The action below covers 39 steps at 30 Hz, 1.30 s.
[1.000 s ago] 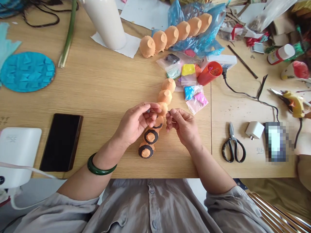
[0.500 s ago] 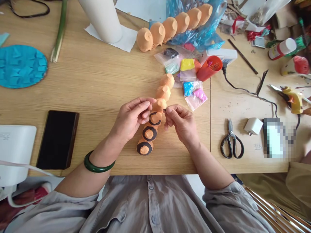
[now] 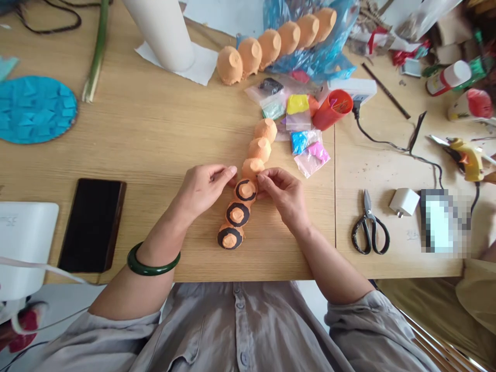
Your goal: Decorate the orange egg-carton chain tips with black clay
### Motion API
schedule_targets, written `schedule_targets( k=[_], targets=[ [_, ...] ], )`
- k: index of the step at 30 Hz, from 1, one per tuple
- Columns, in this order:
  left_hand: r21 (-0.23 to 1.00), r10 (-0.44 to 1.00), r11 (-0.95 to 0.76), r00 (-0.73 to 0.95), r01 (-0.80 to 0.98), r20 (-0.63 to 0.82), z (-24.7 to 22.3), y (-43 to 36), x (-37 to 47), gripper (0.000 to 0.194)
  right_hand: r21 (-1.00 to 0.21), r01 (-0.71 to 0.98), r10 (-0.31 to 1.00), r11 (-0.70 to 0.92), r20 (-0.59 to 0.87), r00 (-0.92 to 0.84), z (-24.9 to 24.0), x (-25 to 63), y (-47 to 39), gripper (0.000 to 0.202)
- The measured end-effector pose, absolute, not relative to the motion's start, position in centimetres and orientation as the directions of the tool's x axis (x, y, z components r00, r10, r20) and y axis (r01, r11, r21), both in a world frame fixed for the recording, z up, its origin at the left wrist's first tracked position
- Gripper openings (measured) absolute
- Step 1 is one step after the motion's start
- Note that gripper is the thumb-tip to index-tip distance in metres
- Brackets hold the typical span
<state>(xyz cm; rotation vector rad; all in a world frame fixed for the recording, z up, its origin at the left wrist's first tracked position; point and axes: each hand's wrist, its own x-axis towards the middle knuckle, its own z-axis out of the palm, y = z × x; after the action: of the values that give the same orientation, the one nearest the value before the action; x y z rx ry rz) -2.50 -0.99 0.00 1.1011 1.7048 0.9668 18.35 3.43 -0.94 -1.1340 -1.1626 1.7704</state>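
A row of orange egg-carton cups (image 3: 258,149) runs up the table in front of me. Black rings circle the tops of the nearest two cups, and the third cup (image 3: 246,190) carries a ring with uneven thickness. My left hand (image 3: 204,189) is closed in a loose pinch at the row's left side, beside the third and fourth cups. On the other side, my right hand (image 3: 284,196) pinches with thumb and forefinger at the edge of the row, close to the third cup. Whatever is between the fingers of either hand is too small or hidden to make out.
Bags of coloured clay (image 3: 298,106) and a red cup (image 3: 333,109) lie beyond. A second orange row (image 3: 270,49) rests on blue plastic. Scissors (image 3: 370,225) and a white plug (image 3: 404,202) are at right; a phone (image 3: 93,225) and a blue oval (image 3: 36,109) at left.
My left hand has drawn back a little to the left and down, off the upper cups. My right fingertips have shifted slightly left, against the row.
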Motion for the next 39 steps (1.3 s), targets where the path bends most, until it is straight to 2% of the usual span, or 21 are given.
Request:
schedule_targets(
  k=[2, 5, 8, 11, 14, 18, 22, 28, 32, 39],
  targets=[
    [0.906, 0.909, 0.401, -0.181, 0.133, -0.375, 0.4, -1.0, -2.2, 0.043, -0.93, -0.099, 0.889, -0.353, -0.301, -0.346, -1.2, 18.4, 3.5, 0.056],
    [0.847, 0.844, 0.517, -0.091, -0.123, -0.529, 1.1, -0.8, -1.5, 0.036, -0.934, -0.104, 0.893, -0.341, -0.288, -0.345, -1.6, 18.4, 3.7, 0.056],
    [0.779, 0.822, 0.527, -0.031, -0.341, -0.569, 1.7, -0.5, -0.7, 0.034, -0.949, -0.088, 0.904, -0.304, -0.258, -0.341, -1.7, 18.5, 3.7, 0.054],
    [0.727, 0.811, 0.528, 0.005, -0.439, -0.586, 2.0, -0.4, -0.1, 0.031, -0.962, -0.088, 0.918, -0.258, -0.216, -0.332, -1.2, 18.6, 3.7, 0.052],
    [0.706, 0.801, 0.528, 0.002, -0.472, -0.598, 2.5, -0.5, 0.2, 0.032, -0.983, -0.07, 0.936, -0.17, -0.139, -0.325, -0.4, 18.9, 3.4, 0.048],
    [0.705, 0.809, 0.51, -0.003, -0.494, -0.588, 3.2, -0.8, 0.5, 0.042, -0.999, 0.037, 0.951, 0.008, -0.004, -0.311, 0.6, 19.1, 2.7, 0.028],
    [0.71, 0.821, 0.507, 0.024, -0.488, -0.57, 3.5, -1.0, 0.5, 0.044, -0.989, 0.088, 0.942, 0.123, 0.088, -0.325, 1.1, 19.2, 2.4, 0.015],
    [0.756, 0.841, 0.486, -0.002, -0.438, -0.541, 3.7, -1.2, 0.6, 0.043, -0.964, 0.122, 0.917, 0.236, 0.18, -0.355, 1.0, 19.4, 2.3, 0.008],
    [0.786, 0.839, 0.5, -0.021, -0.364, -0.544, 4.1, -1.2, 0.7, 0.046, -0.925, 0.111, 0.875, 0.363, 0.298, -0.381, 0.5, 19.6, 2.2, 0.006],
    [0.768, 0.811, 0.555, 0.0, -0.32, -0.585, 3.9, -1.2, 0.6, 0.056, -0.875, 0.118, 0.819, 0.469, 0.381, -0.429, 0.1, 19.5, 2.1, 0.007]
  ],
)
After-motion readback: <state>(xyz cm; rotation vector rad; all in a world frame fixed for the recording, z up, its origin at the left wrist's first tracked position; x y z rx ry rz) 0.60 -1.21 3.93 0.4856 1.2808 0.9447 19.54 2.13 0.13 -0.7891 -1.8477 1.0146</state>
